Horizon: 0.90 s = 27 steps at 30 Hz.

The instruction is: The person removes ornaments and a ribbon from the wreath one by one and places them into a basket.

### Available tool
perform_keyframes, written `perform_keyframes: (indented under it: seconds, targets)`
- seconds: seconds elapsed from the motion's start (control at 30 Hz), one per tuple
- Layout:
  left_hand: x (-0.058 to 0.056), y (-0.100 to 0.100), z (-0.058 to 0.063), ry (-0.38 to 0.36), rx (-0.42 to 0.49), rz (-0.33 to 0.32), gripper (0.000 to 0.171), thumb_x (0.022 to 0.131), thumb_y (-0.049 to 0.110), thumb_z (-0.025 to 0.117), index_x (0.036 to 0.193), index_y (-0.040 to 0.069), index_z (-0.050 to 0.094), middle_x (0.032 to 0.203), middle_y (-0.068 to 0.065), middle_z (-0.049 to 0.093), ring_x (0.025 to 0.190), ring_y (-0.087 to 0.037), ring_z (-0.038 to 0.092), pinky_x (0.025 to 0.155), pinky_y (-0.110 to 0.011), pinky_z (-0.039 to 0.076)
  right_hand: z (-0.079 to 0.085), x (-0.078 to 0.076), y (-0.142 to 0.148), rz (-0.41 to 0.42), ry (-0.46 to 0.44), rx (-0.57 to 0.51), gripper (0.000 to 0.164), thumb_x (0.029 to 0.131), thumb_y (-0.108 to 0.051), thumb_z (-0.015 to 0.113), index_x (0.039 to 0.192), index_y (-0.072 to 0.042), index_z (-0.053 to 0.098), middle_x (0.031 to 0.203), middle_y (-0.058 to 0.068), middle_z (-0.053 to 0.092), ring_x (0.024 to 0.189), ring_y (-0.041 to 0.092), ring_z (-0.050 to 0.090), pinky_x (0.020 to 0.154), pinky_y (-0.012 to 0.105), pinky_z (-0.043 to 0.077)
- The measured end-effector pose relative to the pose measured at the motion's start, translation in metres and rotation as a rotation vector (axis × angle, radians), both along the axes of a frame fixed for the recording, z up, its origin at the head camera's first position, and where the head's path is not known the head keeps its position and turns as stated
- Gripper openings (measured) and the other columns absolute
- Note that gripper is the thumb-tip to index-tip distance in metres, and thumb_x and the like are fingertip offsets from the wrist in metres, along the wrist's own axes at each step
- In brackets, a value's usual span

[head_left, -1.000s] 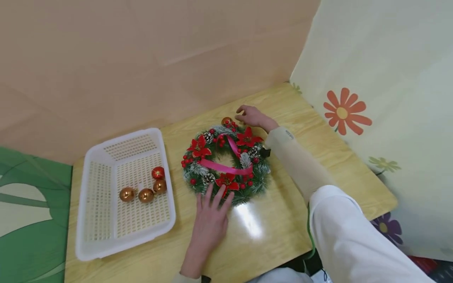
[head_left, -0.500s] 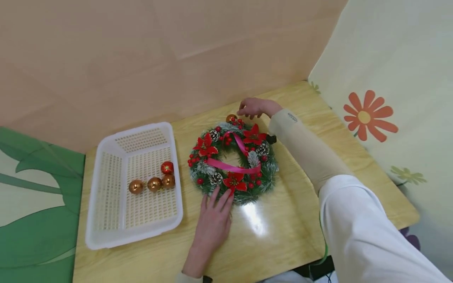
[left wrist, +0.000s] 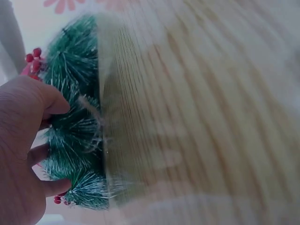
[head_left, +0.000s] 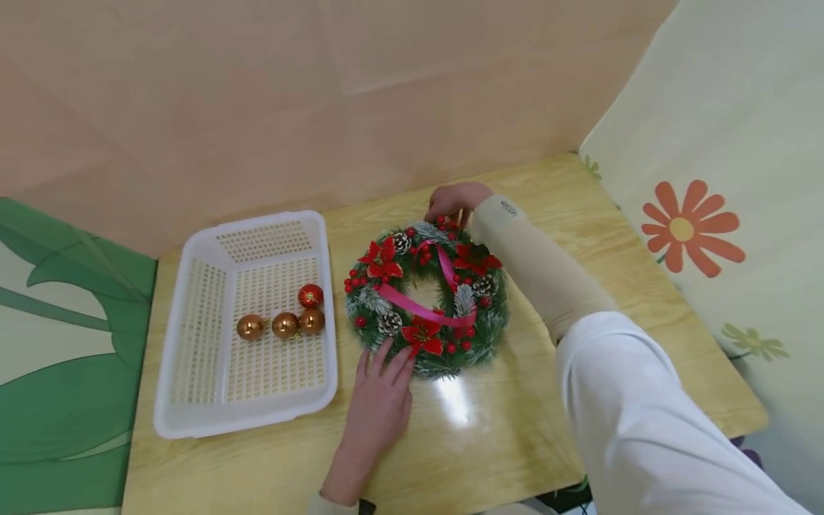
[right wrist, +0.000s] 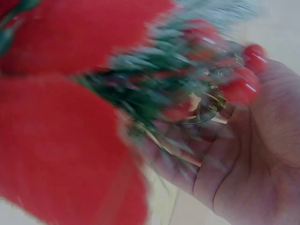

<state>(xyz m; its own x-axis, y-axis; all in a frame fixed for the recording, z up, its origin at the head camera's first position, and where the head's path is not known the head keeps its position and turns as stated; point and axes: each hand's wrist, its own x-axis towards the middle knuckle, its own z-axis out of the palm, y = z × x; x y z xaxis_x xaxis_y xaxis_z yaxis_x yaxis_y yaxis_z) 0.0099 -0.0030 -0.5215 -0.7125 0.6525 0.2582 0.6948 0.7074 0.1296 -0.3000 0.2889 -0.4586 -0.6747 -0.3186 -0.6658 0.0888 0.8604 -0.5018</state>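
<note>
Basket (head_left: 257,411) with 4 Christmas baubles (head_left: 285,325) is lining the left edge of the wooden table (head_left: 515,400), peach backdrop (head_left: 290,107) rising beyond; left hand (head_left: 376,415) is splaying against Christmas wreath (head_left: 492,325), berries (head_left: 444,222) masking whether right hand (head_left: 453,200) is gripping.

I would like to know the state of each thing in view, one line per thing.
Wreath: lying flat on the table
Ribbon: lying loosely across the wreath
Basket: upright, open-topped
Balls: four lying in the basket
Left hand: fingers spread, touching the wreath
Right hand: at the wreath's far edge, grip partly hidden

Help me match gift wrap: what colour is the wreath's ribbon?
The ribbon is bright pink, clearest in the head view.
</note>
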Motion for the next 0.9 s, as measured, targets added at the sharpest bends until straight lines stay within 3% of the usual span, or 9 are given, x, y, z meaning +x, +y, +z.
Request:
perform_keyframes:
  seconds: [0.17,0.37,0.5,0.63,0.9]
  targets:
    - [-0.002,-0.001,0.0,0.0,0.005,0.018,0.037,0.088,0.014,0.072,0.123,0.003,0.071,0.14,-0.01,0.06,0.14,-0.039,0.043,0.111,-0.062,0.038,0.015,0.011,0.02,-0.065,0.063,-0.117,0.045,0.103,-0.039,0.059,0.131,-0.004,0.06,0.117,0.015,0.061,0.099,0.033,0.065,0.086,0.044,0.059]
    - [-0.008,-0.007,0.004,-0.097,0.125,-0.001,0.024,0.088,-0.001,0.069,0.11,-0.009,0.071,0.129,-0.019,0.063,0.133,-0.04,0.051,0.112,-0.046,0.043,0.033,0.033,0.037,-0.049,0.192,-0.192,0.039,0.103,-0.036,0.06,0.124,-0.002,0.059,0.106,0.015,0.064,0.09,0.033,0.065,0.085,0.049,0.057]
    - [-0.015,-0.016,0.006,-0.088,0.21,-0.022,0.019,0.084,-0.004,0.071,0.102,-0.01,0.073,0.122,-0.021,0.067,0.127,-0.041,0.058,0.106,-0.044,0.048,0.044,0.048,0.039,-0.03,0.244,-0.182,0.041,0.102,-0.036,0.061,0.128,-0.003,0.058,0.106,0.017,0.066,0.088,0.031,0.064,0.083,0.048,0.056]
    - [-0.021,-0.024,0.006,-0.039,0.235,-0.041,0.017,0.08,-0.004,0.074,0.096,-0.009,0.074,0.115,-0.021,0.069,0.12,-0.04,0.062,0.105,-0.044,0.049,0.053,0.057,0.036,-0.001,0.313,-0.154,0.045,0.102,-0.036,0.062,0.133,-0.005,0.057,0.107,0.016,0.068,0.088,0.03,0.063,0.082,0.049,0.056]
    - [-0.023,-0.027,0.005,-0.022,0.255,-0.049,0.014,0.078,-0.005,0.075,0.093,-0.008,0.074,0.112,-0.022,0.07,0.117,-0.04,0.064,0.106,-0.043,0.049,0.062,0.056,0.026,0.054,0.459,-0.087,0.04,0.101,-0.034,0.063,0.126,-0.002,0.06,0.105,0.013,0.066,0.09,0.029,0.061,0.078,0.041,0.05]
